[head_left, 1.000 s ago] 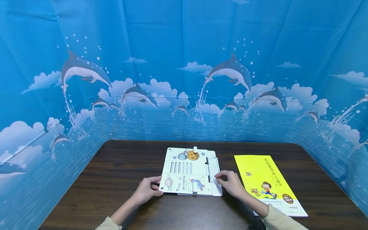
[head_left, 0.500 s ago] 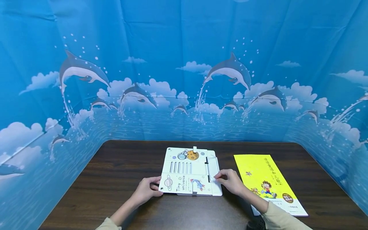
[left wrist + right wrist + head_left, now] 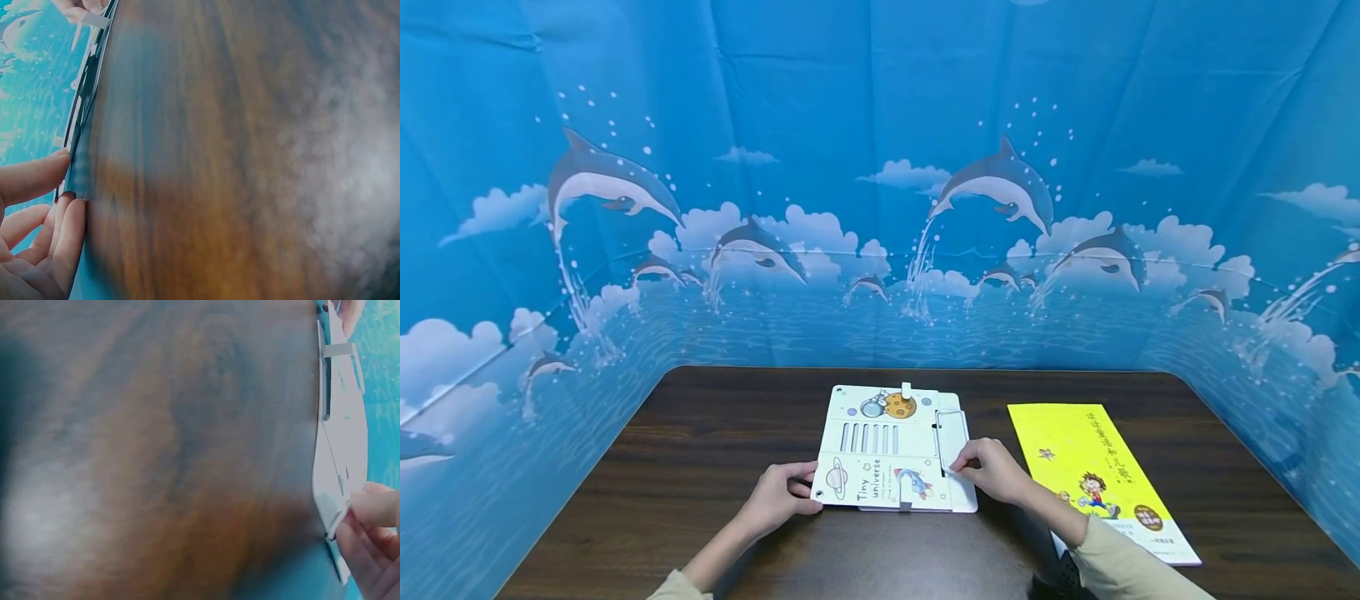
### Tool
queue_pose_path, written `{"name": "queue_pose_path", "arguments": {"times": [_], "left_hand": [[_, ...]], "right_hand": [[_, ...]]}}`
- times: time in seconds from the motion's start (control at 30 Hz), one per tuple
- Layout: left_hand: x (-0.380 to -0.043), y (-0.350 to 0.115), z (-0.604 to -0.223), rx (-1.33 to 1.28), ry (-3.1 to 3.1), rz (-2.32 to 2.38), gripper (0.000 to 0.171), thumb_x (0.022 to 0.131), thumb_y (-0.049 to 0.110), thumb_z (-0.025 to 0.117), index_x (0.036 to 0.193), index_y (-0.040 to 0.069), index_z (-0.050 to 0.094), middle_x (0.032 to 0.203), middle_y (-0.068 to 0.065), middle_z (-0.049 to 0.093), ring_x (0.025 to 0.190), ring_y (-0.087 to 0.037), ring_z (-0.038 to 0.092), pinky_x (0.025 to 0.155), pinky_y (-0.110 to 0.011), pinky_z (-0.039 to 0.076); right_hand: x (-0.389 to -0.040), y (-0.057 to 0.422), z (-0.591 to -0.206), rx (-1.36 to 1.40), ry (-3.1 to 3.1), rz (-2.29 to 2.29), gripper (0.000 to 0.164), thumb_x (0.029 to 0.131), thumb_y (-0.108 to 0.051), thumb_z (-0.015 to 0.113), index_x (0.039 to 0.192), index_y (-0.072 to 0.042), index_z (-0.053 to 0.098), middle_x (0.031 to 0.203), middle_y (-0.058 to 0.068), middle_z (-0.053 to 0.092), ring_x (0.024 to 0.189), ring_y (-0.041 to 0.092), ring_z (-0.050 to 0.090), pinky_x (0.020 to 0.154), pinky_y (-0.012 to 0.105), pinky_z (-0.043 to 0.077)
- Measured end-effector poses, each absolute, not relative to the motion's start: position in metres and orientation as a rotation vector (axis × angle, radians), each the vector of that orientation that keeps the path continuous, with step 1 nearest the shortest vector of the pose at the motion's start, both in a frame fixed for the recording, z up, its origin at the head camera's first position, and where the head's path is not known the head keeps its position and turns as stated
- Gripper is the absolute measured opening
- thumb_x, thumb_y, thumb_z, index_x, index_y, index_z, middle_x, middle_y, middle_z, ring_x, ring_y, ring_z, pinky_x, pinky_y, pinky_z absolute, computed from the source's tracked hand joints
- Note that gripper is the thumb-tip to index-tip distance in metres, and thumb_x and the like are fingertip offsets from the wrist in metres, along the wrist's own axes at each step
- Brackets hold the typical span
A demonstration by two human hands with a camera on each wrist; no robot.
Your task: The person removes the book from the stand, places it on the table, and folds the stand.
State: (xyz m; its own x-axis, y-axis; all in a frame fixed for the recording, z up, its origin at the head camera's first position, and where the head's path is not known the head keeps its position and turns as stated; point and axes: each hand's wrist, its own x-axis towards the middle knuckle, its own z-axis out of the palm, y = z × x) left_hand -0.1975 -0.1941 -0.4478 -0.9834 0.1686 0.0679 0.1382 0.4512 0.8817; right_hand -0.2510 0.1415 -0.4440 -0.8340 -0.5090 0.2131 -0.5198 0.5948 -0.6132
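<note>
A white folding book stand [image 3: 880, 446] with space drawings and the words "Tiny universe" lies on the table in the head view. My left hand [image 3: 778, 493] grips its lower left corner; in the left wrist view the thumb presses one face of the thin edge [image 3: 78, 119] and the fingers the other. At the stand's right side, my right hand [image 3: 992, 473] pinches a thin white wire bracket [image 3: 338, 522] between thumb and finger, clearest in the right wrist view. White clips [image 3: 906, 390] sit at the stand's top and bottom edges. Its underside is hidden.
A yellow book [image 3: 1078, 450] with a cartoon child on its cover lies right of the stand, partly under the right forearm. A dark wooden table [image 3: 715, 425] carries everything. Behind hangs a blue dolphin-printed cloth [image 3: 835, 125].
My right hand has shifted slightly left with the wire bracket, which now stands out more above the stand's right side. My left hand keeps its grip on the corner.
</note>
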Motion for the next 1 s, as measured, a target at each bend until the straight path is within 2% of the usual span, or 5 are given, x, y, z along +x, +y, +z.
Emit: {"name": "queue_pose_path", "arguments": {"times": [0.27, 0.53, 0.7, 0.83, 1.0], "left_hand": [[-0.198, -0.192, -0.447, 0.340, 2.790, 1.481, 0.058, 0.060, -0.004, 0.078, 0.111, -0.017, 0.055, 0.088, -0.011, 0.062, 0.070, -0.015, 0.060, 0.057, -0.019, 0.049], [-0.200, -0.195, -0.447, 0.331, 2.794, 1.475, 0.057, 0.060, -0.004, 0.078, 0.110, -0.016, 0.056, 0.089, -0.012, 0.063, 0.069, -0.015, 0.060, 0.057, -0.020, 0.049], [-0.201, -0.195, -0.449, 0.327, 2.795, 1.462, 0.057, 0.060, -0.003, 0.079, 0.111, -0.015, 0.056, 0.090, -0.012, 0.063, 0.070, -0.014, 0.060, 0.057, -0.019, 0.049], [-0.201, -0.195, -0.450, 0.300, 2.806, 1.447, 0.057, 0.060, -0.002, 0.079, 0.112, -0.014, 0.056, 0.090, -0.011, 0.063, 0.070, -0.015, 0.060, 0.056, -0.019, 0.048], [-0.200, -0.194, -0.449, 0.302, 2.805, 1.445, 0.058, 0.061, -0.002, 0.079, 0.112, -0.015, 0.056, 0.091, -0.011, 0.063, 0.070, -0.015, 0.060, 0.057, -0.019, 0.048]], "right_hand": [[-0.256, 0.139, -0.438, 0.955, -2.840, 1.077, 0.009, 0.074, 0.002, 0.070, 0.083, -0.001, 0.072, 0.081, 0.004, 0.069, 0.079, 0.018, 0.061, 0.065, 0.021, 0.049], [-0.256, 0.133, -0.436, 0.936, -2.874, 1.005, 0.010, 0.076, -0.001, 0.069, 0.086, -0.003, 0.069, 0.075, 0.001, 0.065, 0.067, 0.008, 0.053, 0.061, 0.019, 0.046], [-0.250, 0.118, -0.432, 0.906, -2.785, 1.034, 0.015, 0.079, -0.001, 0.066, 0.094, 0.000, 0.067, 0.081, 0.003, 0.064, 0.070, 0.010, 0.054, 0.064, 0.024, 0.050], [-0.244, 0.102, -0.432, 1.036, -2.753, 1.108, 0.029, 0.080, -0.011, 0.067, 0.105, 0.002, 0.063, 0.089, 0.006, 0.063, 0.079, 0.015, 0.056, 0.071, 0.030, 0.051], [-0.239, 0.089, -0.437, 1.208, -2.790, 1.044, 0.045, 0.075, -0.029, 0.072, 0.109, -0.001, 0.062, 0.092, 0.002, 0.061, 0.080, 0.012, 0.053, 0.073, 0.023, 0.045]]}}
